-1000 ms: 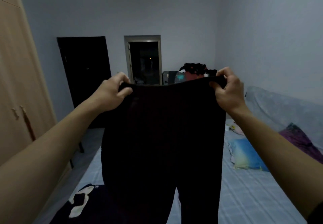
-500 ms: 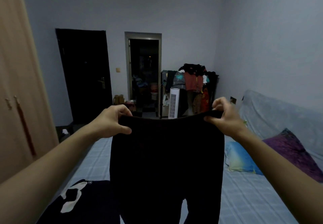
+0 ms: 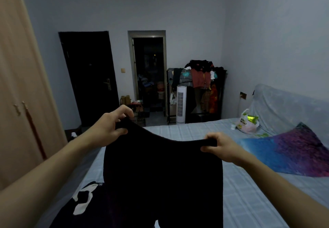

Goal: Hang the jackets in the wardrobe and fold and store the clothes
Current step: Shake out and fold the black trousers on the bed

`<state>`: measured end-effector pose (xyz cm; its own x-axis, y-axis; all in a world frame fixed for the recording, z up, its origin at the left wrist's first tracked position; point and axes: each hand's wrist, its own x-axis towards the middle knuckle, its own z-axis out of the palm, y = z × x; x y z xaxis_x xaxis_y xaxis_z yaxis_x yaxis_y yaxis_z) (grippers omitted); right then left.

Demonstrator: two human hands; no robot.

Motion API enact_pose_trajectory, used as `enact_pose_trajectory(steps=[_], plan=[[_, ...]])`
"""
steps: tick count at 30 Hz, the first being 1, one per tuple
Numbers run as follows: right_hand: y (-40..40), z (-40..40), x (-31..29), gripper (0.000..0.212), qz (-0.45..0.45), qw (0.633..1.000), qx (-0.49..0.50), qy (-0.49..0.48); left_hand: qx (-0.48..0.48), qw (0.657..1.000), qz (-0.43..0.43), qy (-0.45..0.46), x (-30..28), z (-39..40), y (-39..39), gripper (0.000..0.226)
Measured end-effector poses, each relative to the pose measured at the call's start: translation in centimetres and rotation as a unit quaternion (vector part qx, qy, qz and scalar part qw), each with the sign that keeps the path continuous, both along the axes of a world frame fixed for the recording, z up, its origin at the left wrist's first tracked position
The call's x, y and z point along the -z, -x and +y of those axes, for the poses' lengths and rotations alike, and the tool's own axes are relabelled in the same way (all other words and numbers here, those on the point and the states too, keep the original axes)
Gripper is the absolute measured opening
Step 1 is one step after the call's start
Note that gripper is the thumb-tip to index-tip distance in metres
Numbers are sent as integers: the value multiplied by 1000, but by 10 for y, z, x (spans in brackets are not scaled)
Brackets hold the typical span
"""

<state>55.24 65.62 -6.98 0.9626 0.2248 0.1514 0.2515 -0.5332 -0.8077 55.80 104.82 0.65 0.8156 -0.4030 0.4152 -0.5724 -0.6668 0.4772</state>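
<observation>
A dim bedroom with pale walls holds a bed (image 3: pixel 187 135) under a light checked sheet, filling the lower middle and right. A tall wooden wardrobe (image 3: pixel 19 92) runs along the left, its doors closed. On the far wall are a dark closed door (image 3: pixel 89 78) and an open doorway (image 3: pixel 148 74); right of them stands a clothes rack (image 3: pixel 201 80) heaped with garments, a white tower fan (image 3: pixel 181 104) in front of it. A blue and purple pillow (image 3: pixel 288 151) lies at the right, a plastic bag (image 3: pixel 246 122) beyond it. Black trousers (image 3: pixel 160 179) hang above the bed, blocking its near part; the left hand (image 3: pixel 110 126) and right hand (image 3: pixel 220 147) each pinch a waistband corner. A black garment with white print (image 3: pixel 83 202) lies lower left
</observation>
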Motion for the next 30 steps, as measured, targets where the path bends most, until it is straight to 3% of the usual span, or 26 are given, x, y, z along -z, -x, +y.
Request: enact_pose_trajectory(steps=[3, 5, 8, 10, 12, 15, 18, 21, 25, 29, 30], plan=[[-3, 4, 5, 14, -46, 998, 45, 6, 14, 992, -47, -113, 9, 7, -1, 49], [-5, 5, 6, 18, -63, 996, 64, 0, 21, 990, -51, -127, 15, 12, -1, 49], [-4, 6, 7, 24, -97, 991, 90, -4, 33, 994, -58, -86, 23, 17, 1, 47], [0, 7, 7, 27, -143, 985, 96, -5, 50, 998, -19, -26, 27, 20, 4, 37], [8, 7, 7, 29, -178, 983, 48, -23, 59, 998, 21, 15, 27, 24, 5, 30], [18, 7, 5, 24, -177, 982, -64, -12, 52, 998, 14, 25, 26, 32, 1, 32], [19, 8, 3, 21, -173, 979, -102, 32, 44, 999, -3, 17, 23, 38, -1, 36], [18, 6, 2, 20, -136, 985, -96, 44, 51, 998, -7, 24, 23, 39, 0, 38], [20, 4, 6, 26, -162, 983, -44, 80, 54, 998, 3, 33, 26, 40, 3, 37], [20, -3, 4, 36, -158, 979, -26, 129, 74, 997, 21, 16, 30, 44, 7, 4], [21, -4, 3, 38, -148, 979, -29, 136, 72, 997, 15, 17, 30, 45, 9, 11]])
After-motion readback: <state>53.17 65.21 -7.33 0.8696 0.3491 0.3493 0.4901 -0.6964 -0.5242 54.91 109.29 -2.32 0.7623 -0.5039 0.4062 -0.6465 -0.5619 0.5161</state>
